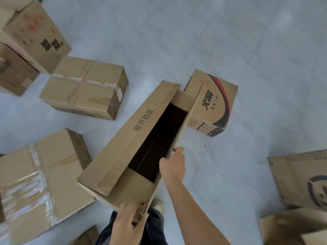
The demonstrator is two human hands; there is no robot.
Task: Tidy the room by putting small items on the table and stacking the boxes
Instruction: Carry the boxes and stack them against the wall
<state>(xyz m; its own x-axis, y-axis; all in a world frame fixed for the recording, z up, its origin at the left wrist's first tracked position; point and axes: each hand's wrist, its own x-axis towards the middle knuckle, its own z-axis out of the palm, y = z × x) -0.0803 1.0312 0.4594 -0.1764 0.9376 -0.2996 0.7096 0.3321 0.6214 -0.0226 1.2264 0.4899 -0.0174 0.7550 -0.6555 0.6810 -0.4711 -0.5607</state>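
While left hand [127, 224] and right hand [173, 166] grips pinch one open box [139, 124], eight other boxes [85, 87] around.

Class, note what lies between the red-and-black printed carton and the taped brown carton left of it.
Head view: the far end of the long open brown cardboard box, with grey floor beside it.

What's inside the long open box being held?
The long box shows only a dark, seemingly empty interior. Its folded flaps cover the left side and both ends, so anything there is hidden.
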